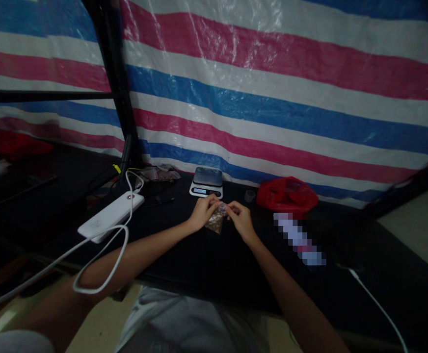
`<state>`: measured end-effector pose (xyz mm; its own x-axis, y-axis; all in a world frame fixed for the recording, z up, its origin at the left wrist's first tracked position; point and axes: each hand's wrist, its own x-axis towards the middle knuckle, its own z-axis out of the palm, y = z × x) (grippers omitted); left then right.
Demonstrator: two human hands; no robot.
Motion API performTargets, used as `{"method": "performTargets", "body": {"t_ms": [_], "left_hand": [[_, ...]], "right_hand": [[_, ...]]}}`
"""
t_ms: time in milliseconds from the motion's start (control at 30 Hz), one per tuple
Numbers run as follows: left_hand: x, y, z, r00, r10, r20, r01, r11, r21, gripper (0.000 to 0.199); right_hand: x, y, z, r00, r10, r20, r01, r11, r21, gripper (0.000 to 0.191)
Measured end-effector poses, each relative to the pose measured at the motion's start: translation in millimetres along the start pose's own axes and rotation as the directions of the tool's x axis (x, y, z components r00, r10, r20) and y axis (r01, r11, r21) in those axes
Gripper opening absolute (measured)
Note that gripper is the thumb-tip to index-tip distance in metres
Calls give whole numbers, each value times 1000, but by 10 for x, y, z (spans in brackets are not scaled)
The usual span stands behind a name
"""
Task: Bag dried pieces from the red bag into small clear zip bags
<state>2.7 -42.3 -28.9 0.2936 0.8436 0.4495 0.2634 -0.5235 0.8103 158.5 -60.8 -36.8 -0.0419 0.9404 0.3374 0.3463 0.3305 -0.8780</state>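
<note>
Between my two hands is a small clear plastic bag (pixel 214 223) with brownish bits inside, too small to name. My left hand (pixel 201 214) pinches its top edge on the left. On the right, my right hand (pixel 240 218) grips the same top edge with thumb and fingers. The bag hangs below the fingertips, just above or against the black table; I cannot tell which. Right behind my hands stands a white digital scale (pixel 206 182) with a dark weighing plate and a lit display. A small clear cup (pixel 250 196) is near my right hand.
A red plastic bag (pixel 287 195) lies at the right, beside a blurred-out strip (pixel 299 239). At left is a white power bank (pixel 111 215) with a looping white cable (pixel 121 255) over my left forearm. Another filled clear bag (pixel 158 173) lies behind. Striped sheeting (pixel 273 108) hangs at the back.
</note>
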Motion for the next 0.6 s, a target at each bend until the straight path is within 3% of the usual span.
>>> {"method": "performTargets", "body": {"t_ms": [167, 300, 467, 600], "left_hand": [[39, -72, -23, 992, -9, 129, 8, 1000, 9, 24], [52, -111, -19, 976, 34, 217, -33, 999, -9, 27], [55, -100, -18, 969, 72, 237, -88, 994, 59, 27], [68, -99, -25, 980, 56, 190, -72, 995, 75, 29]], "right_hand": [[13, 81, -29, 994, 1, 107, 13, 992, -126, 25], [11, 109, -30, 992, 20, 122, 1, 985, -170, 25], [-18, 80, -14, 992, -2, 127, 29, 977, -210, 25], [-21, 70, -3, 997, -16, 71, 32, 972, -231, 24]]}}
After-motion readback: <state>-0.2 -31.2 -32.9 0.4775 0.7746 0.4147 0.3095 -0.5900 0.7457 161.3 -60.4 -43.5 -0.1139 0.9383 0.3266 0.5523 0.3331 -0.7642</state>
